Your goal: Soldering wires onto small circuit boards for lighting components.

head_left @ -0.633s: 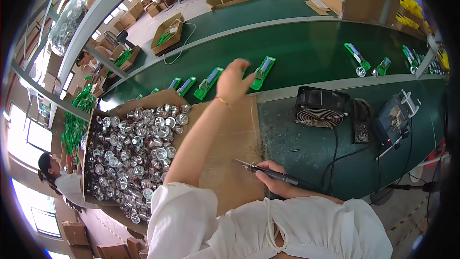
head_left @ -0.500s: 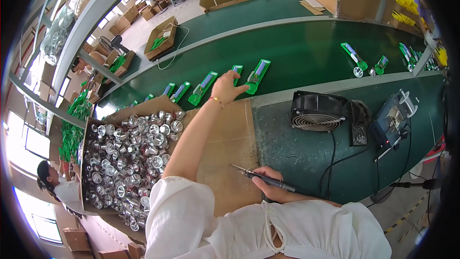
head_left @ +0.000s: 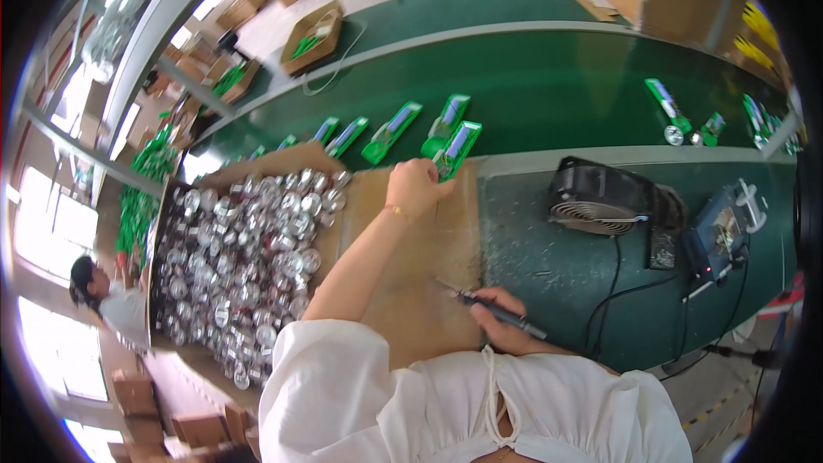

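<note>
My left hand [head_left: 417, 188] grips the near end of a green flashlight shell [head_left: 464, 142] by its fingers, held at the conveyor's near edge. Inside that shell lies a blue-violet cylinder, probably a battery. Right behind it another green shell [head_left: 446, 123] rests on the green belt. Low in front of me, my right hand [head_left: 502, 321] is closed around the dark handle of a soldering iron [head_left: 513, 321], its thin tip pointing up and left over the brown cardboard sheet [head_left: 407, 279]. A big carton to the left is heaped with shiny silver reflector cups [head_left: 249, 266].
More green shells [head_left: 392, 132] lie along the belt [head_left: 549, 77]; some at the right have reflectors attached. On the bench to the right stand a black fan [head_left: 593, 197] and a blue soldering station [head_left: 718, 236] with trailing cables. A co-worker [head_left: 111, 300] is at the far left.
My left hand has taken hold of a green shell and drawn it off the belt toward me. The soldering iron stays in my right hand. The whole view has shifted slightly.
</note>
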A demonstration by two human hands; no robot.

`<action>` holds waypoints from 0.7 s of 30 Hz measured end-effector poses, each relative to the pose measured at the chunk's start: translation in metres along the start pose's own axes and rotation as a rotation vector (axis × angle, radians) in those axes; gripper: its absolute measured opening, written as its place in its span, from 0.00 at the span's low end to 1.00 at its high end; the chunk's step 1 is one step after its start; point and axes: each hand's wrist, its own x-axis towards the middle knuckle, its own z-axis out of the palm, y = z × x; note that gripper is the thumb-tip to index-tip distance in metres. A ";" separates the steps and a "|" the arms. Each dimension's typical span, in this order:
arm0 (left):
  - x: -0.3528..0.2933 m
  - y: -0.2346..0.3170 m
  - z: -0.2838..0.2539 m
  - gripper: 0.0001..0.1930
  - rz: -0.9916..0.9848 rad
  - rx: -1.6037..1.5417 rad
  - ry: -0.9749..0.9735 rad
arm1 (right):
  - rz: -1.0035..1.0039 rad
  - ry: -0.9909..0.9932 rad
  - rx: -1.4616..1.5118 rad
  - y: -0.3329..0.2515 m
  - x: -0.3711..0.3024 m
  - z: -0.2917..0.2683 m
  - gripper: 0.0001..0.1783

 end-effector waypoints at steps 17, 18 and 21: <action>-0.242 -0.070 -0.024 0.12 -0.143 0.174 0.471 | 0.004 0.345 -0.066 -0.046 -0.038 -0.034 0.15; -0.248 -0.084 -0.030 0.10 -0.155 0.253 0.455 | 0.010 0.346 -0.072 -0.049 -0.040 -0.034 0.15; -0.254 -0.101 -0.022 0.05 -0.114 0.475 0.425 | -0.028 0.299 -0.062 -0.053 -0.041 -0.034 0.16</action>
